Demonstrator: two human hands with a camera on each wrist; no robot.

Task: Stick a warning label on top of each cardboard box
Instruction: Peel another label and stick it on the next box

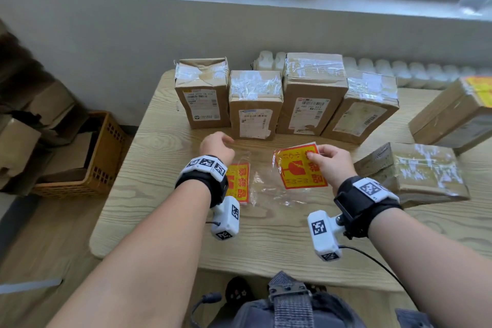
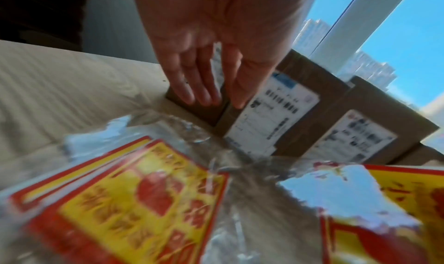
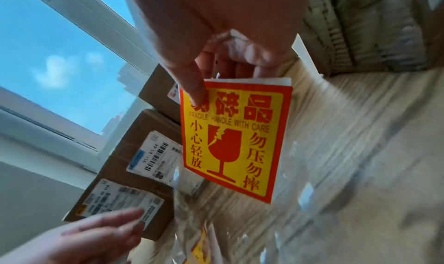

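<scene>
R hand [image 1: 331, 165] pinches a warning label [image 1: 299, 166] by its top edge, thumb on the printed face, other fingers behind; the right wrist view shows white backing at that edge, so it may be more than one sheet, can't tell. Label is red w/ a yellow panel, a broken-glass symbol and "FRAGILE HANDLE WITH CARE". It's held up off the table [image 1: 165, 210], tilted, in front of the box row.

L hand [image 1: 217, 145] holds nothing: fingers straight and loosely spread, reaching twd the foot of the two leftmost upright boxes. Whether fingertips [image 2: 204, 97] touch cardboard can't be told; left wrist view is blurred.

Below/between the wrists lies a crumpled clear plastic bag [image 1: 269, 189] flat on the table, w/ a stack of labels [image 1: 238, 181] at its L end, partly hidden by the L wrist.

Four upright boxes stand side by side at the table's far edge, shipping labels facing the person, tops taped: far-left box [image 1: 202, 93], second box [image 1: 255, 106], tall third box [image 1: 312, 93], fourth box [image 1: 360, 108] turned at an angle. None of the four has a warning label on top. To the R, a box [image 1: 411, 174] lies flat near the R hand; beyond it another box [image 1: 452, 114] at the frame edge carries a red/yellow label on its top.

Off the table's L side: a wicker basket [image 1: 106, 152] on the floor. Behind the boxes: white radiator [image 1: 399, 66] under the window sill [image 1: 266, 0].
</scene>
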